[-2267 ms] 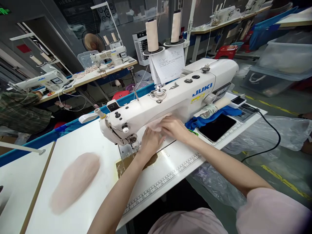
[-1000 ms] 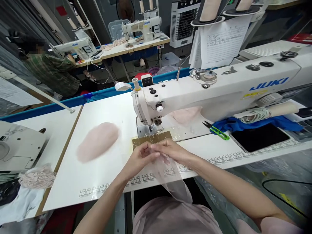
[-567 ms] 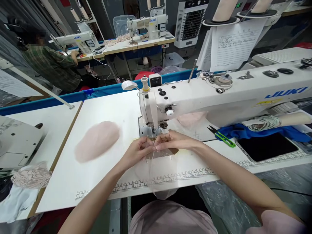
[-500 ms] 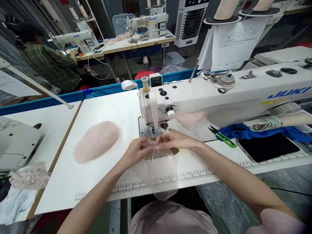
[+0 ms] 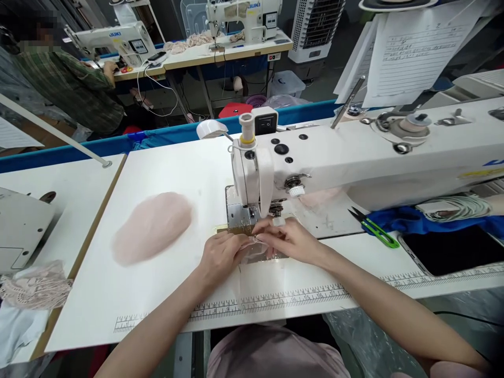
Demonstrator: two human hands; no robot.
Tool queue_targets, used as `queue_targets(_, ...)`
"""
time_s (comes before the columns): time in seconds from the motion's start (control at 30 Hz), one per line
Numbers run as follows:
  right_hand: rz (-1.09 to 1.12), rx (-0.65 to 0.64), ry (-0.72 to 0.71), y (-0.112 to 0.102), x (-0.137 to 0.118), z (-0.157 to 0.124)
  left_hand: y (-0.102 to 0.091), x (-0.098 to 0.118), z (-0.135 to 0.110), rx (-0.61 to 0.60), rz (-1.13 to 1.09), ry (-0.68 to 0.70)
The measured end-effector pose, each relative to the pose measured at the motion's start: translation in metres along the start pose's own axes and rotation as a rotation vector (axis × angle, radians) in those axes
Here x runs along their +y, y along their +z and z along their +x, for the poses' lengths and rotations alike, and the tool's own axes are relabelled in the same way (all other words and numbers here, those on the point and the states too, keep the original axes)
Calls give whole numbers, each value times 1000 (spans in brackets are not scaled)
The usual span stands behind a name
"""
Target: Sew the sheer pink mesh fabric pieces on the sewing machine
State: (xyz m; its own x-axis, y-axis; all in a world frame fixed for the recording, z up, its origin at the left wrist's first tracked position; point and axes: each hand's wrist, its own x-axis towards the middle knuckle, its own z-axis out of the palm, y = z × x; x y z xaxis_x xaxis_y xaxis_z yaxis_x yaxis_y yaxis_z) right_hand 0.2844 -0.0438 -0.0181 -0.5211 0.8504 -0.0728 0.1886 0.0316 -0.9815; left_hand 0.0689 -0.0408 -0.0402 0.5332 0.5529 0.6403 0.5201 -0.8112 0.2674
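Observation:
Both hands are at the front of a white sewing machine, just before its needle area and metal plate. My left hand, back upward, has its fingers closed on a thin see-through piece of fabric. From the other side my right hand pinches the same fabric between thumb and fingers, close under the presser foot. The fingertips of the two hands nearly meet. The fabric is so sheer that its lower edges are hard to make out. Left of the machine lies a pale pink, sheer oval of fabric.
Green thread snips lie right of the hands, beside blue cloth and a black-screened phone. A printed ruler runs along the front edge. Across the way, a person in a plaid shirt works at another machine.
My left hand has turned so its back faces up. The sheer fabric that hung over the table edge is drawn up nearer my fingers. The camera view has shifted slightly closer.

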Motion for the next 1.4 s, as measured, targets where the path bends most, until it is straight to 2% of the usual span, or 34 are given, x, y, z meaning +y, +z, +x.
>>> queue_targets(0.13, -180, -44, -98, 1, 2, -2, -4, 1, 3, -1, -16, 52)
queue_targets(0.7, -285, -52, -98, 2, -1, -3, -8, -3, -1, -30, 86, 199)
queue_targets(0.9, -331, 21, -257, 4, -1, -3, -9, -1, 1, 35, 106, 255)
queue_targets(1.0, -333, 74, -301, 5, -1, -2, -9, 1, 3, 29, 105, 280)
queue_targets(1.17, -295, 56, -229, 3, -1, 0, -10, 4, 3, 15, 94, 310)
queue_targets(1.3, -197, -26, -112, 0, -2, 0, -11, 4, 3, -14, 72, 310)
queue_targets(1.4, -115, -75, -86, -3, -3, 0, -11, 3, 3, -17, 48, 298)
